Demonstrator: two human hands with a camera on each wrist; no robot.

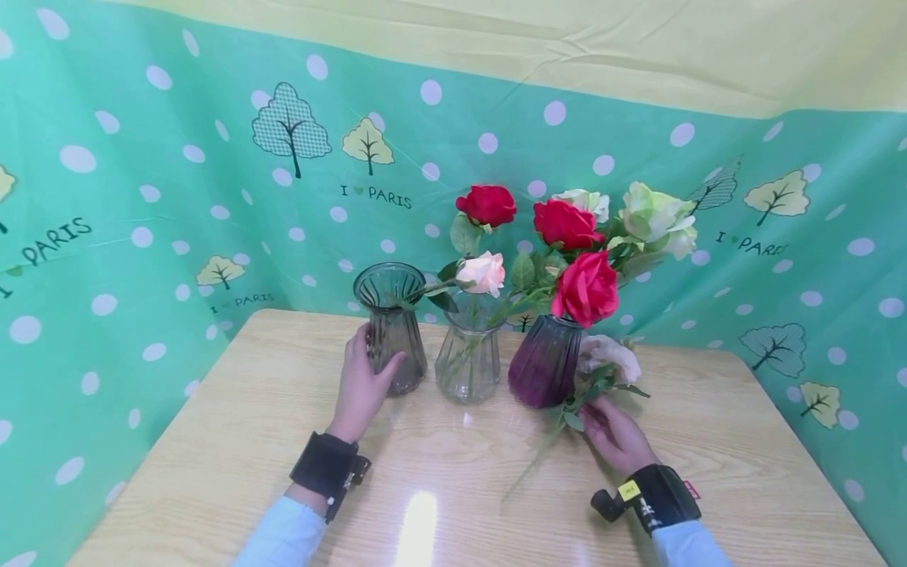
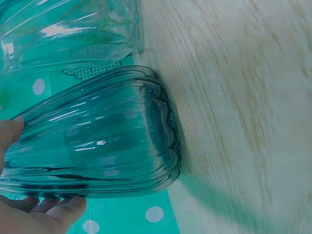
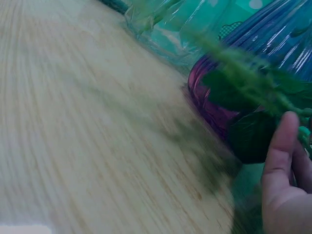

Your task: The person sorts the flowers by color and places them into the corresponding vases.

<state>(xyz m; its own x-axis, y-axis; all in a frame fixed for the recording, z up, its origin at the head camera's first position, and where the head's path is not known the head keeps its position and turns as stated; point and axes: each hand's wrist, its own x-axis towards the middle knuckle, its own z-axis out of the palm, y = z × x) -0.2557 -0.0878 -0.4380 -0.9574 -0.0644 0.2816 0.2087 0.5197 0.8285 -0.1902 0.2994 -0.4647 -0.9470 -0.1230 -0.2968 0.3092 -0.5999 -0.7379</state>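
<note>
My left hand (image 1: 360, 390) grips a ribbed, dark-tinted glass vase (image 1: 398, 346), thumb on one side and fingers on the other. In the left wrist view this vase (image 2: 107, 141) looks blue-green, its base at the wooden tabletop. On the right, my right hand (image 1: 618, 435) pinches the leafy stem of a pale pink rose (image 1: 615, 358), whose bloom is beside the purple vase (image 1: 542, 366). The stem's lower end slants down to the left over the table. Up close in the right wrist view, thumb and fingers hold the green stem (image 3: 287, 105) just below dark leaves (image 3: 251, 136).
Between the dark and purple vases stands a clear vase (image 1: 468, 368). A light pink rose (image 1: 482, 273) leans over it, with a red rose (image 1: 487, 205) higher up. Red roses (image 1: 585, 288) and whitish-green blooms (image 1: 655, 213) crowd above the purple vase. A polka-dot cloth (image 1: 425, 134) hangs behind the table.
</note>
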